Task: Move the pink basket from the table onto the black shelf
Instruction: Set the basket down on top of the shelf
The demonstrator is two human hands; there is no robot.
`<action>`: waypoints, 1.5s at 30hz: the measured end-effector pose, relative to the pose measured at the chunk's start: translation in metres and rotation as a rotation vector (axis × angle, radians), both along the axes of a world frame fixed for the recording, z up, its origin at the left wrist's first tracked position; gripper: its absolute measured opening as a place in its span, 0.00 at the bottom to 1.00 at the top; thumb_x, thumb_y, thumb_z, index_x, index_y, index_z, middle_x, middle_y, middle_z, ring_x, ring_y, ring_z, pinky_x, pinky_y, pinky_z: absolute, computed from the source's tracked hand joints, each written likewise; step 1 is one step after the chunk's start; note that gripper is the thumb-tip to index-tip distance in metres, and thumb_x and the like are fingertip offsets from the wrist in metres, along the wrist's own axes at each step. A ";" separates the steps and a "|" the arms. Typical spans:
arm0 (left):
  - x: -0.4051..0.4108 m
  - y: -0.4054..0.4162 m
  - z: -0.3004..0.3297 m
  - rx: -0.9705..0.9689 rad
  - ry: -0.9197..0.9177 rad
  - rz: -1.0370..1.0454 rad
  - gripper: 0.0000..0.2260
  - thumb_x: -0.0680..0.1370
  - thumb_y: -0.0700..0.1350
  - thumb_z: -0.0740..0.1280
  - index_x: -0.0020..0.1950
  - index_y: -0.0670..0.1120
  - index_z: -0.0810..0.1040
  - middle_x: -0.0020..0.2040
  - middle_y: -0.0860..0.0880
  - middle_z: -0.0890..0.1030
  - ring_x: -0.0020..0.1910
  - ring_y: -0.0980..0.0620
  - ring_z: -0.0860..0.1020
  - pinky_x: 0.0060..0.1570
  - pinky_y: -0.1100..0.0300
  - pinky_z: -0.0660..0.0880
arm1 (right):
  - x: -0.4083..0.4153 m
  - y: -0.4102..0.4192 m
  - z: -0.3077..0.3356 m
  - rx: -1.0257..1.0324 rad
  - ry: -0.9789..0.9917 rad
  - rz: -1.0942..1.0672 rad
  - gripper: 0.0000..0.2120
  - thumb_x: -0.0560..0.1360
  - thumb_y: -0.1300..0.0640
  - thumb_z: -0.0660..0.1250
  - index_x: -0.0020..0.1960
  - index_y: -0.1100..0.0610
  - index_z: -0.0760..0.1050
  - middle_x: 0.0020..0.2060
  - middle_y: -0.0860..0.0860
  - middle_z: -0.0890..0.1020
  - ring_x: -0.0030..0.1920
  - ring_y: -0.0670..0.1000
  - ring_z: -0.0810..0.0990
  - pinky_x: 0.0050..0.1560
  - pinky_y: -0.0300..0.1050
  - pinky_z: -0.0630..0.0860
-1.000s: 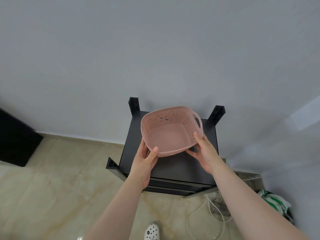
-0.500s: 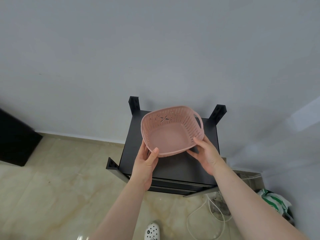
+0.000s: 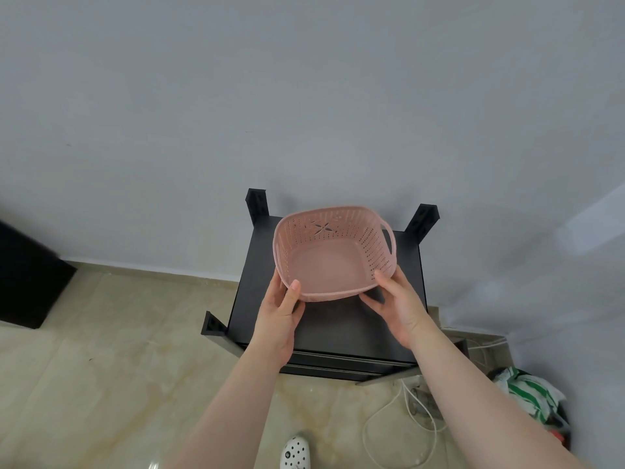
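An empty pink basket [image 3: 333, 255] with perforated walls and a handle on its right side hangs tilted just above the top of the black shelf [image 3: 338, 328]. My left hand [image 3: 280, 316] grips its near left corner, thumb over the rim. My right hand [image 3: 397, 304] holds the near right corner, thumb on the rim and fingers beneath. The shelf stands against the white wall, with black corner posts sticking up at its back and front left.
A white wall [image 3: 304, 113] rises right behind the shelf. Another dark piece of furniture [image 3: 27, 279] stands at the left. White cables [image 3: 406, 411] and a green-and-white bag [image 3: 531, 397] lie on the beige floor at the right. A white clog [image 3: 295, 453] shows below.
The basket has stayed over the shelf top, shifting only slightly. My right thumb has moved up onto the near right rim.
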State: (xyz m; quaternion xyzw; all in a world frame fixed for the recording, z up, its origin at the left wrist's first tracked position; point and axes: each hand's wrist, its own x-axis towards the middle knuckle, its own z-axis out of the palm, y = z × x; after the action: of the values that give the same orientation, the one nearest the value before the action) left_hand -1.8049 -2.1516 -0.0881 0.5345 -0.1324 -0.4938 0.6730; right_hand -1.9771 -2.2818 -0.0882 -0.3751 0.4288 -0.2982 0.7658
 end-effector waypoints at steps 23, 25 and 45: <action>0.026 -0.041 0.007 0.033 0.031 -0.015 0.18 0.83 0.51 0.57 0.73 0.58 0.68 0.69 0.54 0.73 0.68 0.52 0.70 0.68 0.48 0.65 | 0.031 0.016 -0.002 -0.070 -0.016 -0.202 0.19 0.80 0.51 0.65 0.70 0.40 0.70 0.64 0.39 0.78 0.65 0.43 0.76 0.65 0.54 0.76; 0.029 -0.044 0.007 0.042 0.036 -0.023 0.18 0.83 0.51 0.58 0.73 0.57 0.68 0.69 0.54 0.73 0.68 0.52 0.70 0.68 0.48 0.65 | 0.033 0.017 -0.003 -0.073 -0.013 -0.215 0.21 0.80 0.50 0.65 0.72 0.40 0.69 0.65 0.40 0.77 0.65 0.43 0.75 0.65 0.55 0.75; 0.023 -0.049 0.009 0.037 0.008 0.015 0.18 0.82 0.51 0.58 0.73 0.56 0.68 0.69 0.54 0.74 0.67 0.53 0.70 0.65 0.52 0.68 | 0.033 0.009 0.000 -0.099 0.023 -0.177 0.19 0.80 0.48 0.64 0.70 0.38 0.69 0.65 0.37 0.77 0.65 0.42 0.74 0.65 0.54 0.75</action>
State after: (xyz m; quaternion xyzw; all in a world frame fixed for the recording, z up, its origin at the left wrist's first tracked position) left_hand -1.7818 -2.2008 -0.0791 0.5458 -0.1166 -0.4933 0.6672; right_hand -1.9437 -2.2725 -0.0887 -0.3764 0.4539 -0.3811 0.7121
